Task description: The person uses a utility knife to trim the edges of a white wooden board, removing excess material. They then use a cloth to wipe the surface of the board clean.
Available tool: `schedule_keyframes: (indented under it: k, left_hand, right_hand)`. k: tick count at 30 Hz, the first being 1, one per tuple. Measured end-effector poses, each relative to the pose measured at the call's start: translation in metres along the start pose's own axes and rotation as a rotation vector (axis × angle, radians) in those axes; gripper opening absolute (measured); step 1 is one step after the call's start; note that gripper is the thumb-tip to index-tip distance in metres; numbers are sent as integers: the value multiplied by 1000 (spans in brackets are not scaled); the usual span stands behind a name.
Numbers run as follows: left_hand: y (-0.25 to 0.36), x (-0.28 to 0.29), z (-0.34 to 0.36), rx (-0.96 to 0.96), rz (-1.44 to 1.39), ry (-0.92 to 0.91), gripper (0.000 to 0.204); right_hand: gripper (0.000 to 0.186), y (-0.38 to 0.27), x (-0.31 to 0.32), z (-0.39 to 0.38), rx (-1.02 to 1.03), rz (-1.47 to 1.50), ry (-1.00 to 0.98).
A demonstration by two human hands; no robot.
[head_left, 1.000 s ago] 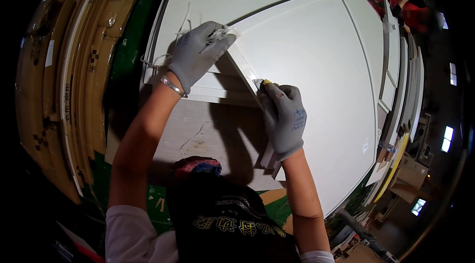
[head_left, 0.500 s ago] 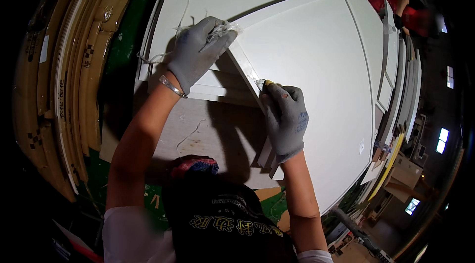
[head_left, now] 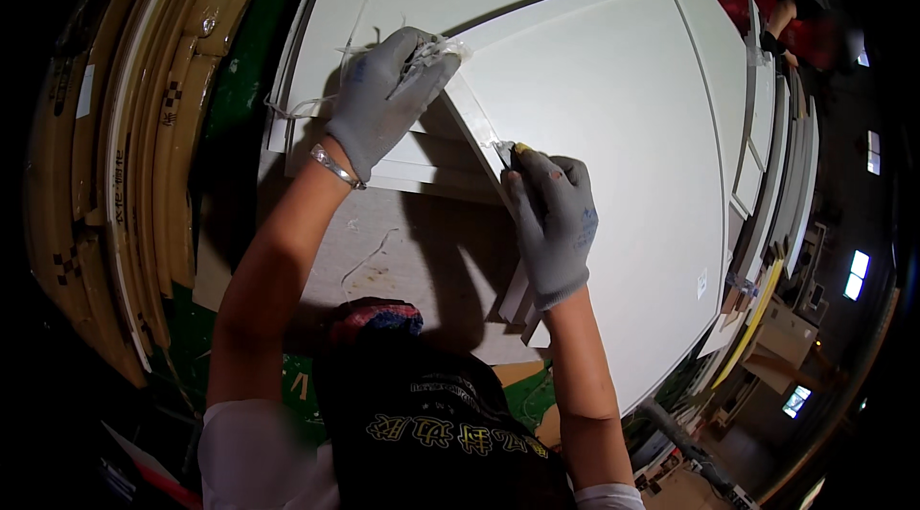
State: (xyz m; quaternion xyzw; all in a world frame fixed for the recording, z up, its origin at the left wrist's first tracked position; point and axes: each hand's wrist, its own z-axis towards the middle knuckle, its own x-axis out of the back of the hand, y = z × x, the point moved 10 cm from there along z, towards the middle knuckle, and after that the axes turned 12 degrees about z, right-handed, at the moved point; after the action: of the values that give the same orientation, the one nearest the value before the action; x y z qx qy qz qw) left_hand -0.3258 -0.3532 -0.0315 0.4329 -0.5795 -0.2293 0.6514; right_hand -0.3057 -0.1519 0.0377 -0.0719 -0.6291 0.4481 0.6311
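A large white panel (head_left: 613, 136) with a raised rim lies in front of me, its narrow edge strip (head_left: 471, 112) slanting between my hands. My left hand (head_left: 379, 107), in a grey glove, is closed around a crumpled wad of clear plastic strips (head_left: 436, 56) at the panel's upper left corner. Loose strands trail to the left of that glove. My right hand (head_left: 556, 222), also gloved in grey, pinches a small tool (head_left: 507, 153) against the edge strip farther down. A bit of yellow shows at its fingertips; the fingers hide most of the tool, so its kind is unclear.
Long brown cardboard packages (head_left: 144, 146) are stacked at the left. More white panels lie beneath the framed one, over a pale board (head_left: 369, 251). A red and blue cloth-like bundle (head_left: 379, 316) rests near my body. At the far right a person in red (head_left: 805, 31) stands beside leaning panels (head_left: 757, 127).
My right hand has slid slightly up along the edge strip with the small tool. The left hand stays at the corner, barely shifted. The person at the far right has moved a little.
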Motion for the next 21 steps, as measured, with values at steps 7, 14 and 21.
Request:
schedule_keyframes:
  k: [7, 14, 21]
  left_hand:
    - [15, 15, -8, -131, 116, 131, 37]
    - [69, -18, -56, -389, 490, 27, 31]
    - [92, -43, -57, -507, 843, -125, 18]
  right_hand:
    - [25, 17, 15, 7, -77, 241, 181]
    - [26, 51, 37, -39, -207, 310, 277]
    - [26, 44, 44, -54, -165, 279, 297]
